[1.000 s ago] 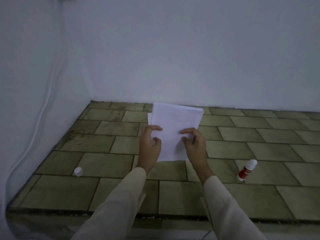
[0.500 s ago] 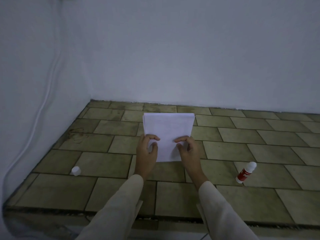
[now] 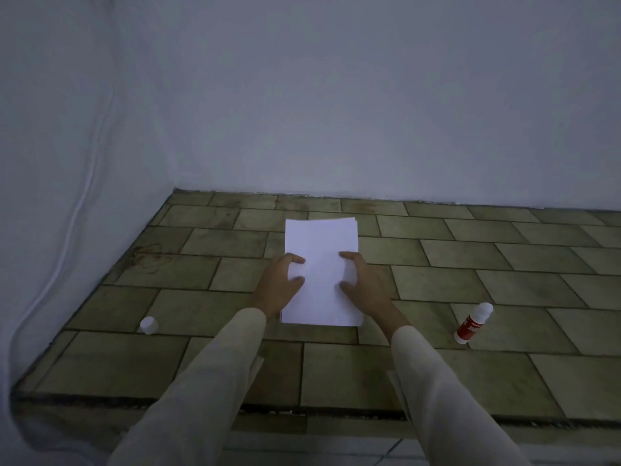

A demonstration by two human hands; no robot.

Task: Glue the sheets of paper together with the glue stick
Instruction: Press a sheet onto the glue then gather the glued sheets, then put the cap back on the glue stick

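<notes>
A small stack of white paper sheets (image 3: 321,264) lies flat on the tiled surface, its long side pointing away from me. My left hand (image 3: 279,285) holds the stack's left edge, with thumb and forefinger curled over the top sheet. My right hand (image 3: 364,284) holds the right edge the same way. The red-and-white glue stick (image 3: 473,323) lies uncapped on the tiles to the right, apart from both hands. Its white cap (image 3: 149,325) stands on the tiles to the left.
The tiled ledge (image 3: 437,274) ends at white walls behind and to the left. A white cable (image 3: 72,216) runs down the left wall. The ledge's front edge (image 3: 336,413) drops off just below my forearms.
The sheets were held up and tilted a second ago. Both hands have lowered them and squared them, and they now lie flat on the tiles.
</notes>
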